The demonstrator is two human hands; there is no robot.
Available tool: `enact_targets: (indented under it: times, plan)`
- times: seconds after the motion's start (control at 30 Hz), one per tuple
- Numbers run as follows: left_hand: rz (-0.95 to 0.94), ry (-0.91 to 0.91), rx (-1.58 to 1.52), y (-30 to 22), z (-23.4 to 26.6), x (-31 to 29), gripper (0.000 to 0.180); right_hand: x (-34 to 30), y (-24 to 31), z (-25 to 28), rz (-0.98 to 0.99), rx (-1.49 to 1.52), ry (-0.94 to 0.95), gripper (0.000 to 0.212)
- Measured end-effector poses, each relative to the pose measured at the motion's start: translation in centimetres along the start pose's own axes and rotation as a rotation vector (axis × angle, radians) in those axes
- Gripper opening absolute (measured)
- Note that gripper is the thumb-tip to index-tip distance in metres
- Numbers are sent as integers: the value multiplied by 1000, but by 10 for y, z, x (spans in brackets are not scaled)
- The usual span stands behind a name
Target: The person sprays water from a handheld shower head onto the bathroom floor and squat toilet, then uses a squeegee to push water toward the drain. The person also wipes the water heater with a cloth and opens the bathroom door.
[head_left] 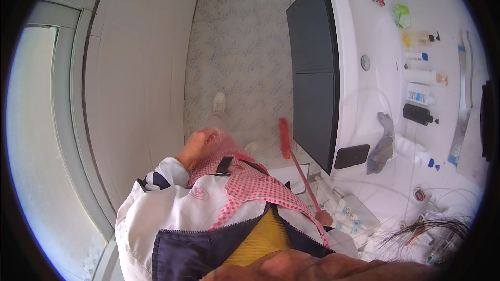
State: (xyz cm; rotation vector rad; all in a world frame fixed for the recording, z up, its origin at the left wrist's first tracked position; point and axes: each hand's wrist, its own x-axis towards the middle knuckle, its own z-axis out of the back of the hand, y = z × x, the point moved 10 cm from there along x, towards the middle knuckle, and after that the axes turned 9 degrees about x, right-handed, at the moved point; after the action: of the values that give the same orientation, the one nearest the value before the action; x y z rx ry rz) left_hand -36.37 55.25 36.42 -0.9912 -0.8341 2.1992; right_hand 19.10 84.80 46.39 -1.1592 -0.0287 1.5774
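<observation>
My right hand (324,217) is closed around the lower end of a long thin handle. At the handle's far end is a red long-handled brush (284,138), its head above the tiled floor beside the dark cabinet. Much of that hand is hidden by my sleeve and apron. My left hand (197,145) hangs in front of my body next to the red-and-white checked apron (263,184). Its fingers look curled in, with nothing visible in them.
A dark grey cabinet (312,67) and a white washbasin (359,31) run along the right. Bottles such as a black pump bottle (416,114) line the counter, near a grey cloth (382,151). A framed door (62,99) is on the left. Patterned tiles (239,47) cover the floor.
</observation>
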Motion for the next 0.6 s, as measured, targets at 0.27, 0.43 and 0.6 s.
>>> enact_targets:
  times: [0.27,0.43,0.6]
  plan:
    - [38,-146,-90,34,126,49,20,-38,170,106,146,458,-5,46]
    - [52,-226,-69,29,178,47,22,-39,275,174,340,1174,363,35]
    - [51,-267,-61,23,204,57,21,-39,331,230,461,1268,415,33]
